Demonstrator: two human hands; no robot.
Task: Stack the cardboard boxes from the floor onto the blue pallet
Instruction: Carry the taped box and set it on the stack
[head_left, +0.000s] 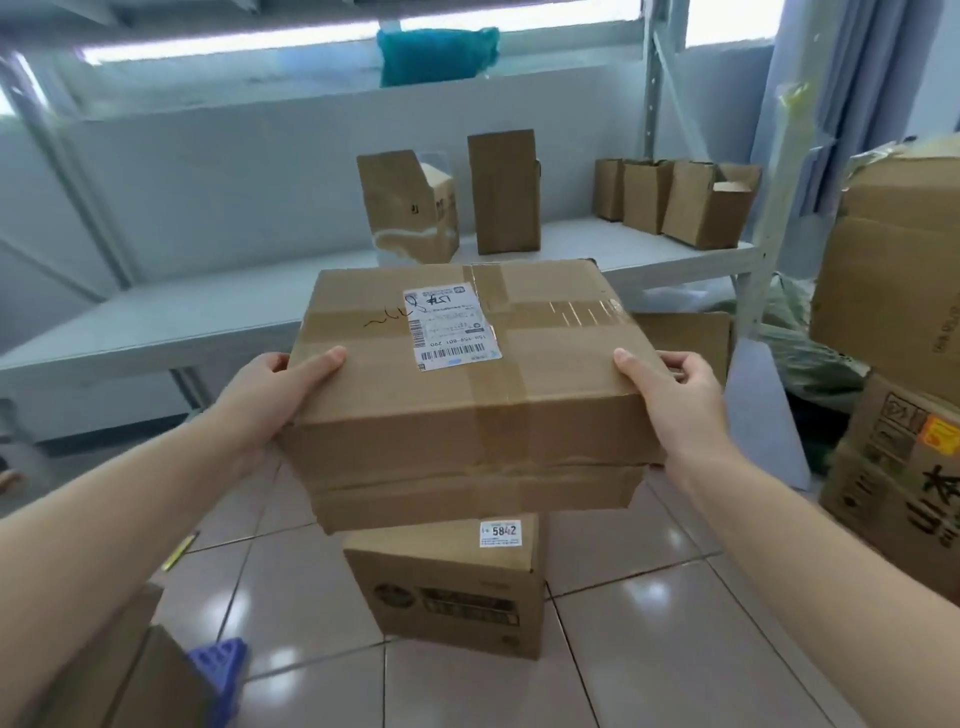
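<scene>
A taped cardboard box (467, 395) with a white shipping label is held up in the air in front of me. My left hand (275, 395) grips its left side and my right hand (675, 400) grips its right side, thumbs on top. Below it another cardboard box (447, 592) with a "5842" sticker stands on the tiled floor. A corner of the blue pallet (221, 670) shows at the bottom left, with a cardboard box (124, 670) beside it, partly behind my left arm.
A white metal shelf (208, 312) runs across the back and carries several small cardboard boxes (504, 192). Large stacked boxes (893, 374) stand at the right. A flat box (685, 338) lies behind the held one. The floor is glossy tiles (649, 623).
</scene>
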